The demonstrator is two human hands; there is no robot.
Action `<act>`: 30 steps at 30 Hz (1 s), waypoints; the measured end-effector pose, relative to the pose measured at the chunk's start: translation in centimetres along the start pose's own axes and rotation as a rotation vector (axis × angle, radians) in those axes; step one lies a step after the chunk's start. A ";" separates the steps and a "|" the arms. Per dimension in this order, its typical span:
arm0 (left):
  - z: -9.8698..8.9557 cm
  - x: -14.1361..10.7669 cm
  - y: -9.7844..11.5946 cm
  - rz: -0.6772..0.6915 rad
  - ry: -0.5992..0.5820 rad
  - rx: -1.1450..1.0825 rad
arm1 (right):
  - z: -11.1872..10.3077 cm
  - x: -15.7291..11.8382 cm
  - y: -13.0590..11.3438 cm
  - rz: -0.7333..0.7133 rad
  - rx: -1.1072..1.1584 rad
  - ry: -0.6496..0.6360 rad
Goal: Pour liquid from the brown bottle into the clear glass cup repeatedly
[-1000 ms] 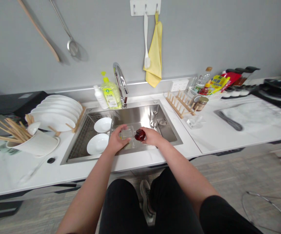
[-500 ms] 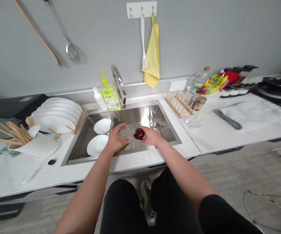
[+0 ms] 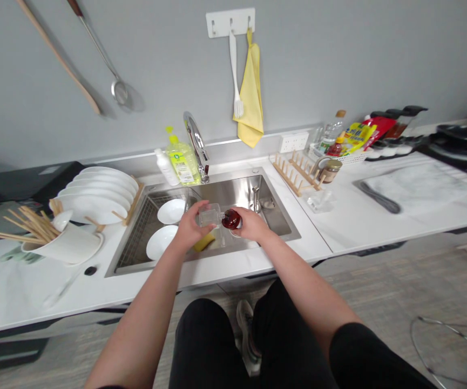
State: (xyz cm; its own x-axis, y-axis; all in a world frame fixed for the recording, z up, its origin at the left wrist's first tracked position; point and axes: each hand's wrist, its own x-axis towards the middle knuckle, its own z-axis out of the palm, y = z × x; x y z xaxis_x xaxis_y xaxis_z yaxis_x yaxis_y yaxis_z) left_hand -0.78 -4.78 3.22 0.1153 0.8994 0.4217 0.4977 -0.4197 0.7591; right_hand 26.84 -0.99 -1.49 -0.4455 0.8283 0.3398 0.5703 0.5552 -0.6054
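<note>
Over the sink (image 3: 284,227), my left hand (image 3: 193,224) grips a small clear square container (image 3: 210,217) by its sides. My right hand (image 3: 250,224) is wrapped round a bottle of dark red liquid (image 3: 230,219), tipped on its side with its neck pointing left at the container's edge. Whether liquid flows out is too small to tell. Below my left hand lies a yellow sponge (image 3: 204,242) in the sink. Two white bowls, one nearer (image 3: 162,242) and one farther (image 3: 171,210), sit in the wire rack on the sink's left side.
A chrome faucet (image 3: 195,138) rises behind the sink, beside a yellow-green soap bottle (image 3: 183,162). White plates (image 3: 95,197) and a chopstick holder (image 3: 63,243) stand left. On the right are a wooden rack (image 3: 298,173), a jar (image 3: 331,171), and a clear plastic piece (image 3: 320,201).
The view has shifted slightly. Both hands stay over the sink with the container and the bottle close together; more of the yellow sponge shows below my left hand.
</note>
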 end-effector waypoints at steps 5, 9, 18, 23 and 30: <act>-0.2 0.3 0.3 0.007 -0.001 0.040 | -0.1 0.0 0.0 0.011 0.006 -0.008; -0.4 0.6 0.5 0.013 -0.006 0.055 | -0.2 0.0 -0.2 0.015 -0.001 0.010; -0.7 1.1 1.1 0.018 -0.028 0.070 | -0.7 -0.1 -0.8 -0.002 -0.074 0.033; -0.9 1.3 1.3 0.031 -0.034 0.063 | -0.7 -0.1 -0.8 -0.002 -0.056 0.063; -1.6 1.6 2.4 0.056 -0.060 0.136 | -0.4 -0.2 -0.4 -0.056 0.006 0.140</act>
State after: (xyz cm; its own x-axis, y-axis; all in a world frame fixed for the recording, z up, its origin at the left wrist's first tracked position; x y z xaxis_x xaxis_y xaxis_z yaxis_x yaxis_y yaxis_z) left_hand -0.73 -4.58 6.52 0.1957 0.8824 0.4278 0.6006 -0.4527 0.6590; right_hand 26.93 -1.34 -1.04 -0.3754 0.7988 0.4700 0.5429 0.6005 -0.5870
